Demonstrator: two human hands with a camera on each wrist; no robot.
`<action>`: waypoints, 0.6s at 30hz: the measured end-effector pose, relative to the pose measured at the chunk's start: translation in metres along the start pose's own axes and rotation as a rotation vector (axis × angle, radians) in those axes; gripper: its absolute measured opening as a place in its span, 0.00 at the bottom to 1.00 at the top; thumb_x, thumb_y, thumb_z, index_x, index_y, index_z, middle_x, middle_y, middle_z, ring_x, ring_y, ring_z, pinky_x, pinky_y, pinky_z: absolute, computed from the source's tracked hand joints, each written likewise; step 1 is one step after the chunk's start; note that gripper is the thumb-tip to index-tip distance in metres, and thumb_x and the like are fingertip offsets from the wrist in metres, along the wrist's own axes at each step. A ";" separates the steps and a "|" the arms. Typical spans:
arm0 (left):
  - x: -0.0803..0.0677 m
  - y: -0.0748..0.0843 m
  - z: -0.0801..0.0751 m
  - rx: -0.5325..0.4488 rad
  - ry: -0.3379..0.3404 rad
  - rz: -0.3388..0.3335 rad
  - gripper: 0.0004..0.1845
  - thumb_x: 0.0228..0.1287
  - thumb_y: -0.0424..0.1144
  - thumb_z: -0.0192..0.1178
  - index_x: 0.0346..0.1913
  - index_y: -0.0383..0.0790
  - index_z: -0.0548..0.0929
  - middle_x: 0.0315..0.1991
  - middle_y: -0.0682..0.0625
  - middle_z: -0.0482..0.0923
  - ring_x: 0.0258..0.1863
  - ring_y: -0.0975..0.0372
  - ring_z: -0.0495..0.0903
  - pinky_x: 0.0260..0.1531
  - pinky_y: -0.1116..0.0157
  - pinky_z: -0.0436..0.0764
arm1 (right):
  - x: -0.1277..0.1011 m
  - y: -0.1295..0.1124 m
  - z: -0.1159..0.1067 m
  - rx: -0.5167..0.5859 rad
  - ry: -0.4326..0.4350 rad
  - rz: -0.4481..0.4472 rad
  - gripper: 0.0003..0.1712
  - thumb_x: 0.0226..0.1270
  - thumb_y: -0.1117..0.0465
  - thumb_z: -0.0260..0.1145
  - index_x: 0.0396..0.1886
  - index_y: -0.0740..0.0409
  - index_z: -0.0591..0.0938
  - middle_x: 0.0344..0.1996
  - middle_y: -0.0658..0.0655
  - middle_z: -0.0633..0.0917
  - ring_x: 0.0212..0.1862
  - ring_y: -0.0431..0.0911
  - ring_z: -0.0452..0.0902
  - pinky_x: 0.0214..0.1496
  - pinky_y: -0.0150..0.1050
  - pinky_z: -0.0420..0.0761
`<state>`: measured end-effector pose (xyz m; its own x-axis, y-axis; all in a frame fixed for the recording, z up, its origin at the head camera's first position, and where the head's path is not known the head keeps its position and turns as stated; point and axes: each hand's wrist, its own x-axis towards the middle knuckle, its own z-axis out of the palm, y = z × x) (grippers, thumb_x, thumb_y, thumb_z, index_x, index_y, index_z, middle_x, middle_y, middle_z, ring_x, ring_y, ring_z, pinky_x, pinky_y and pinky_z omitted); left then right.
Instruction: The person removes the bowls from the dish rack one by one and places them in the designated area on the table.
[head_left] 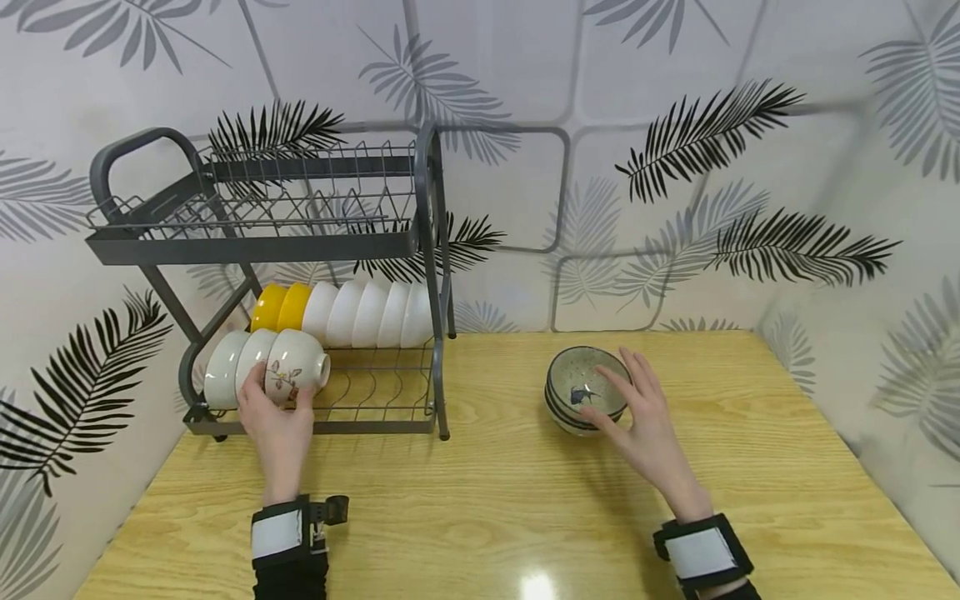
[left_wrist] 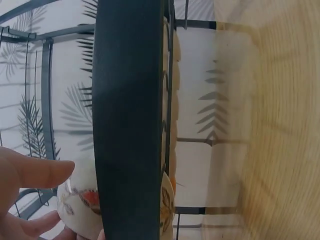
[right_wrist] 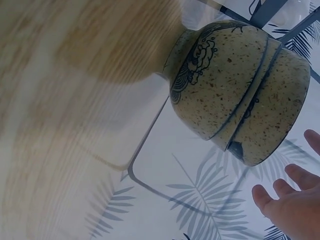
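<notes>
Left hand (head_left: 276, 417) grips floral bowl (head_left: 296, 367) lying on side in rack (head_left: 431, 275), mouth facing right. Right hand (head_left: 637, 417) open, fingers over speckled bowls (head_left: 581, 392) just left of palm, stacked upright on table (head_left: 480, 500).

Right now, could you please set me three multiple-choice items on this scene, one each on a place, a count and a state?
1. Where does the speckled stack stand?
A. on the rack's top shelf
B. on the table, right of the rack
C. in the lower shelf

2. How many yellow bowls are in the rack?
A. none
B. two
C. five

3. How is the right hand?
A. clenched in a fist
B. gripping a white bowl
C. fingers straight, by the stack's rim

Key: 1 B, the stack sits on bare wood beside the rack. 2 B, two yellow rims lead the back row. 3 C, the head view shows its fingers extended.
</notes>
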<state>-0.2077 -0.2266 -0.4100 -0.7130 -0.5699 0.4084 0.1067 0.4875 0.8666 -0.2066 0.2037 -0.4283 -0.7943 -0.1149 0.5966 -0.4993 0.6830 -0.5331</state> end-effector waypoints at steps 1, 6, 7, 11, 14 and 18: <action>0.001 -0.002 -0.001 -0.003 -0.004 -0.002 0.34 0.64 0.28 0.64 0.71 0.28 0.64 0.68 0.28 0.63 0.68 0.37 0.63 0.69 0.39 0.62 | 0.000 0.000 0.000 0.003 -0.003 0.002 0.35 0.54 0.66 0.78 0.62 0.67 0.78 0.74 0.75 0.62 0.77 0.73 0.49 0.70 0.79 0.53; 0.005 -0.009 -0.005 0.023 -0.009 -0.006 0.29 0.66 0.30 0.63 0.67 0.24 0.69 0.61 0.27 0.72 0.61 0.37 0.71 0.64 0.41 0.68 | 0.001 -0.004 -0.003 0.045 -0.018 0.020 0.35 0.55 0.67 0.77 0.64 0.66 0.77 0.75 0.74 0.61 0.77 0.73 0.48 0.69 0.80 0.54; 0.006 -0.010 -0.006 0.029 -0.007 -0.004 0.28 0.67 0.31 0.63 0.67 0.24 0.70 0.60 0.26 0.73 0.59 0.38 0.72 0.62 0.42 0.68 | 0.001 -0.005 -0.003 0.056 -0.023 0.025 0.34 0.56 0.67 0.76 0.64 0.66 0.77 0.75 0.74 0.61 0.77 0.73 0.48 0.69 0.80 0.54; 0.008 -0.012 -0.007 0.070 0.003 0.007 0.22 0.67 0.32 0.65 0.59 0.23 0.76 0.50 0.28 0.78 0.50 0.41 0.74 0.53 0.48 0.69 | 0.001 -0.007 -0.005 0.084 -0.035 0.042 0.34 0.57 0.67 0.76 0.64 0.66 0.77 0.76 0.72 0.60 0.78 0.72 0.47 0.69 0.80 0.53; 0.009 -0.013 -0.005 0.098 0.002 0.018 0.19 0.67 0.34 0.66 0.54 0.23 0.77 0.44 0.29 0.79 0.43 0.44 0.74 0.44 0.57 0.67 | 0.001 -0.008 -0.006 0.087 -0.039 0.047 0.34 0.58 0.67 0.75 0.65 0.65 0.76 0.77 0.72 0.59 0.78 0.72 0.47 0.68 0.80 0.54; 0.011 -0.014 -0.003 0.102 -0.010 0.020 0.18 0.68 0.34 0.65 0.52 0.23 0.76 0.43 0.29 0.81 0.40 0.47 0.74 0.40 0.62 0.66 | 0.001 -0.008 -0.006 0.083 -0.036 0.042 0.33 0.58 0.66 0.75 0.65 0.64 0.77 0.76 0.72 0.60 0.77 0.72 0.48 0.68 0.80 0.55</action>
<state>-0.2151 -0.2417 -0.4172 -0.7184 -0.5531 0.4219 0.0503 0.5636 0.8245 -0.2010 0.2025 -0.4202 -0.8266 -0.1142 0.5510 -0.4905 0.6262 -0.6060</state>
